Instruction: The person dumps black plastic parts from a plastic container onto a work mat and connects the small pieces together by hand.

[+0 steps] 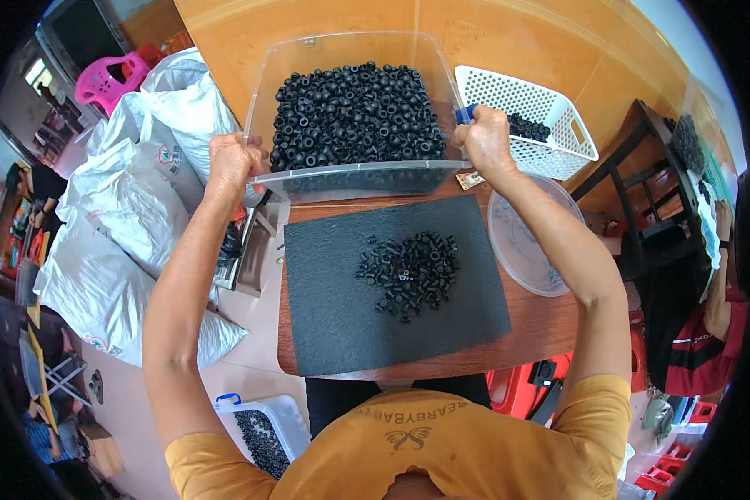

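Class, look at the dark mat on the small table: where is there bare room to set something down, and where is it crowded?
Free: the mat left of the pile of black rings, and its near strip. Crowded: the far edge, where both hands grip the clear bin, and the right, taken by the round clear bowl.

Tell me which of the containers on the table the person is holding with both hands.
The big clear plastic bin full of black rubber rings, tilted toward the black mat. The left hand and right hand grip its sides; the white basket and round clear bowl sit untouched.

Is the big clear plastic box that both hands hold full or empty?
Nearly full. The clear box is heaped with small black rubber rings; the left hand and right hand grip its sides.
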The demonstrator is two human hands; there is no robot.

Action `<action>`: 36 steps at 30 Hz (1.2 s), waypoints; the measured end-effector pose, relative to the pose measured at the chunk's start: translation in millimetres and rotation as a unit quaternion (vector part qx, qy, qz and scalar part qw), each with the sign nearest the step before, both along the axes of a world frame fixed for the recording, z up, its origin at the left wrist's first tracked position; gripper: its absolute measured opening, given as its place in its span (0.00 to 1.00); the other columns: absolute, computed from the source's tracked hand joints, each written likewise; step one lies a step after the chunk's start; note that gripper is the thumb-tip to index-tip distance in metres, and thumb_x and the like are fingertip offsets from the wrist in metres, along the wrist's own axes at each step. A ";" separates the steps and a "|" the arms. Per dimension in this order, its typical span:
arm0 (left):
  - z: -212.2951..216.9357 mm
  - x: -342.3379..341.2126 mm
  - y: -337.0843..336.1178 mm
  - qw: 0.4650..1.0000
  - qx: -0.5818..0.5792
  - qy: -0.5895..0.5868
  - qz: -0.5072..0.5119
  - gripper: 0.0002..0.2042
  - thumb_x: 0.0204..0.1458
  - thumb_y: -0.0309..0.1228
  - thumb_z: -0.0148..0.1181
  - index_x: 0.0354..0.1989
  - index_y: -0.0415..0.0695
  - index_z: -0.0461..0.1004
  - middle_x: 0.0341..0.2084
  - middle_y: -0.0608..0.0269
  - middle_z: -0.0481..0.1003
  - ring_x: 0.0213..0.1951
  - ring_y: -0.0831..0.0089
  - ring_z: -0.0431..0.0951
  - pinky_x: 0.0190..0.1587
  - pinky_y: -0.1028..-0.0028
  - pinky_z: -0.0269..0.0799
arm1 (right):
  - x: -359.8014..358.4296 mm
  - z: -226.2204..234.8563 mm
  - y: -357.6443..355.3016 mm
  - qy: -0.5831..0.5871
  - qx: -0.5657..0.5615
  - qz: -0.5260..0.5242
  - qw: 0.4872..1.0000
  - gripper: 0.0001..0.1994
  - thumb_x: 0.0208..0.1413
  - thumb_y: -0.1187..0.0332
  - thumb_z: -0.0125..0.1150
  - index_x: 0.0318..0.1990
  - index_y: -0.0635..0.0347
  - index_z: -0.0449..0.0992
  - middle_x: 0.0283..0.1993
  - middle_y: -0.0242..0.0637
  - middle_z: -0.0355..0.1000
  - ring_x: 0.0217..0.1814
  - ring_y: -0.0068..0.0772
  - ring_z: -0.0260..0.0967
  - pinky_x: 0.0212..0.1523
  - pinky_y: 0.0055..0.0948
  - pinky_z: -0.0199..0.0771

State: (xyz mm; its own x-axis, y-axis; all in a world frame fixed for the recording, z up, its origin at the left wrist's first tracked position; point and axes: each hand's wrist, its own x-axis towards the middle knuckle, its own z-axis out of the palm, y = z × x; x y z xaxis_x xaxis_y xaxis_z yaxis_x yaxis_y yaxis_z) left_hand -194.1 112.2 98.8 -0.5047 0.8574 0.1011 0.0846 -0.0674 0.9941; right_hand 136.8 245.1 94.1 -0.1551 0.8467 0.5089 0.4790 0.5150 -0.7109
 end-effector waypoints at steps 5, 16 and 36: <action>-24.7 -5.0 8.7 0.998 -0.051 0.010 -0.033 0.27 0.21 0.14 0.47 0.40 0.22 0.69 0.27 0.44 0.75 0.20 0.60 0.76 0.17 0.68 0.71 | 6.3 -33.2 21.9 0.004 0.000 0.013 1.000 0.08 0.31 0.74 0.59 0.16 0.70 0.68 0.18 0.56 0.68 0.22 0.54 0.68 0.28 0.42 0.68; -29.7 15.8 -3.0 0.999 0.029 0.037 0.003 0.09 0.31 0.16 0.54 0.25 0.33 0.72 0.16 0.68 0.70 0.17 0.80 0.67 0.17 0.78 0.59 | 15.0 -33.9 10.5 0.044 -0.001 0.014 0.999 0.06 0.32 0.75 0.57 0.17 0.69 0.66 0.14 0.49 0.64 0.15 0.45 0.63 0.22 0.39 0.65; -6.4 9.9 30.4 0.858 0.021 0.509 0.062 0.11 0.34 0.19 0.54 0.30 0.30 0.70 0.26 0.50 0.71 0.31 0.56 0.73 0.35 0.61 0.70 | 2.5 3.5 15.0 -0.279 0.048 -0.066 0.957 0.10 0.41 0.70 0.56 0.21 0.72 0.73 0.22 0.60 0.71 0.26 0.57 0.71 0.34 0.47 0.70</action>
State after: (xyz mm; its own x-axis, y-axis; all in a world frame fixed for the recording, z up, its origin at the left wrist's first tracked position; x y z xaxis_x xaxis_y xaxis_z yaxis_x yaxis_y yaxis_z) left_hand -184.2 142.6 92.4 -0.2246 0.7882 0.5729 0.9169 -0.0281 0.3982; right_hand 139.3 260.1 97.6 -0.3199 0.8309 0.4552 0.8358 0.4738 -0.2775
